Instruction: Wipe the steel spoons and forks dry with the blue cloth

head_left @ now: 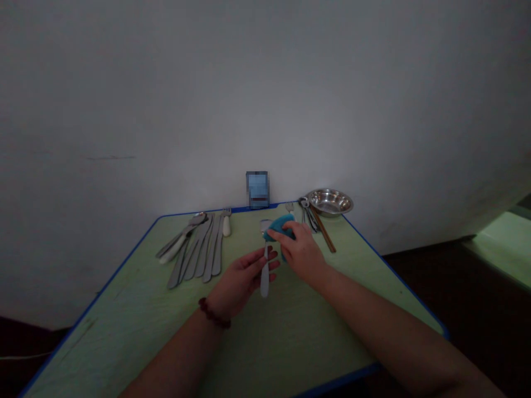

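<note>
Head view: both your hands are together over the tabletop (124, 337), working a spoon and a blue sponge.

Your left hand (244, 279) is partly closed, its fingers gripping the white handle of a spoon (264, 271) that stands nearly upright, with a beaded bracelet (213, 312) at your wrist. Your right hand (302, 251) is curled around a blue sponge (281, 228), pressing it against the spoon's bowl. To the left lies a row of table knives (194, 249); past your right hand are wooden chopsticks (322, 232) — and, at the far corner, a steel bowl (329, 202).
</note>
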Demonstrator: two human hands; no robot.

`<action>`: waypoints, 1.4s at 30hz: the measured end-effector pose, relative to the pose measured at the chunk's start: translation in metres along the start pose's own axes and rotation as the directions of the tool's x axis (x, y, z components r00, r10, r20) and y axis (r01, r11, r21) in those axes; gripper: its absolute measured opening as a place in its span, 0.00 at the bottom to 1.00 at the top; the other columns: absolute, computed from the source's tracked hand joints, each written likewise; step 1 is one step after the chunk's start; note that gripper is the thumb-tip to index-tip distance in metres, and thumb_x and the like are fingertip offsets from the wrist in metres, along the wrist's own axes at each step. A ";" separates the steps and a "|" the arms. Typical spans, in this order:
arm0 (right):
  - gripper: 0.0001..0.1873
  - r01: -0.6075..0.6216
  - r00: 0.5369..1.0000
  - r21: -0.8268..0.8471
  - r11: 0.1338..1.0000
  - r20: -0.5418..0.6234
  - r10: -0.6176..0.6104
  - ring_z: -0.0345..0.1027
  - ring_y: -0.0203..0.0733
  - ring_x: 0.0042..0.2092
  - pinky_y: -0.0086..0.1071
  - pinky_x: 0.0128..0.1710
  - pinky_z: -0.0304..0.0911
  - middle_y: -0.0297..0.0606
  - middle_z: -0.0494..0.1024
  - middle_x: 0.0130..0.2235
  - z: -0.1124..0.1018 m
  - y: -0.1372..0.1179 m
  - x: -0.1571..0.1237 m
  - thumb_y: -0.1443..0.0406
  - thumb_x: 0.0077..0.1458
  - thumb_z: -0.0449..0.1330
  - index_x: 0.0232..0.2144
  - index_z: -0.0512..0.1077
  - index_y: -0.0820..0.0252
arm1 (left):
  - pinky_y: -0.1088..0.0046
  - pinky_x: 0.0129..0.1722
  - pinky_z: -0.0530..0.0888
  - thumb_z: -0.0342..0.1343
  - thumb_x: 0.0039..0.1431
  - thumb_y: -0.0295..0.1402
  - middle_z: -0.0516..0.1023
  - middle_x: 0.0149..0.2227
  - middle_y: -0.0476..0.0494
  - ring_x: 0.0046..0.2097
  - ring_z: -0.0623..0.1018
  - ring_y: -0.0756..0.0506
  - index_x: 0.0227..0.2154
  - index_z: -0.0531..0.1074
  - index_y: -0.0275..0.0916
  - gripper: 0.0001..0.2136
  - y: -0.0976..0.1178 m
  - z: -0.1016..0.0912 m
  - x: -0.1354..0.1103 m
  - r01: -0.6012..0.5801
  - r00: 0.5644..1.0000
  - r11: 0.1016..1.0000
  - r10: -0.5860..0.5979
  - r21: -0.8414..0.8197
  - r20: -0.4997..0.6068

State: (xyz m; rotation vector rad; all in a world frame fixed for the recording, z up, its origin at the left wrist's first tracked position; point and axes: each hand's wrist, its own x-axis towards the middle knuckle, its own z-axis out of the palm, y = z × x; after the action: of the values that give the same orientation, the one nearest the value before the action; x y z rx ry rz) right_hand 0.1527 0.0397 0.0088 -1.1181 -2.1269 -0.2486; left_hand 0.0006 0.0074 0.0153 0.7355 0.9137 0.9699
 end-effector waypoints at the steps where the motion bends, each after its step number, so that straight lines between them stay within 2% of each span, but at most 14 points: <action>1: 0.18 0.007 1.000 -0.005 1.000 0.004 -0.007 0.55 0.43 0.40 0.38 0.38 0.57 0.42 0.64 0.40 0.000 0.000 0.000 0.71 0.52 0.47 0.45 0.66 0.54 | 0.75 0.34 0.70 0.53 0.49 0.25 0.72 0.44 0.40 0.39 0.74 0.48 0.35 0.72 0.36 0.10 0.000 0.000 0.000 -0.001 1.000 1.000 0.001 -0.006 -0.002; 6: 0.18 0.054 0.998 -0.029 0.998 0.029 -0.053 0.55 0.42 0.38 0.36 0.38 0.57 0.41 0.64 0.40 0.000 -0.001 0.000 0.71 0.51 0.48 0.44 0.66 0.53 | 0.73 0.35 0.70 0.54 0.48 0.24 0.74 0.41 0.40 0.41 0.73 0.46 0.37 0.71 0.36 0.11 -0.001 -0.002 0.001 -0.017 1.000 0.999 0.016 -0.032 -0.018; 17: 0.17 0.132 0.988 0.008 0.991 0.074 -0.133 0.53 0.41 0.38 0.36 0.39 0.57 0.41 0.62 0.39 0.001 -0.002 -0.001 0.69 0.53 0.47 0.44 0.66 0.53 | 0.74 0.38 0.68 0.54 0.47 0.24 0.75 0.40 0.42 0.42 0.72 0.48 0.38 0.71 0.37 0.13 -0.001 -0.006 0.004 -0.058 0.998 0.997 0.060 -0.057 0.026; 24: 0.16 0.147 0.986 0.008 0.989 0.076 -0.147 0.52 0.40 0.37 0.36 0.38 0.57 0.40 0.62 0.39 0.002 -0.004 -0.002 0.69 0.53 0.48 0.44 0.66 0.52 | 0.77 0.38 0.68 0.54 0.48 0.23 0.76 0.35 0.44 0.36 0.74 0.52 0.34 0.72 0.35 0.09 0.000 -0.008 0.004 -0.091 0.995 0.992 0.094 -0.085 0.038; 42: 0.16 0.207 0.971 0.036 0.978 0.112 -0.210 0.52 0.41 0.38 0.34 0.38 0.57 0.40 0.63 0.40 0.002 -0.006 -0.003 0.68 0.54 0.46 0.43 0.67 0.51 | 0.75 0.36 0.71 0.50 0.51 0.23 0.76 0.34 0.45 0.32 0.74 0.51 0.33 0.72 0.35 0.08 0.005 -0.009 0.004 -0.100 0.993 0.981 0.089 -0.168 -0.075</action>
State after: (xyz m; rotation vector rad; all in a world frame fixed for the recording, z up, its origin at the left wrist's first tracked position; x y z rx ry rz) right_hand 0.1480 0.0352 0.0066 -0.9144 -2.3468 -0.2595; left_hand -0.0080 0.0143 0.0141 0.6077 0.8473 1.1481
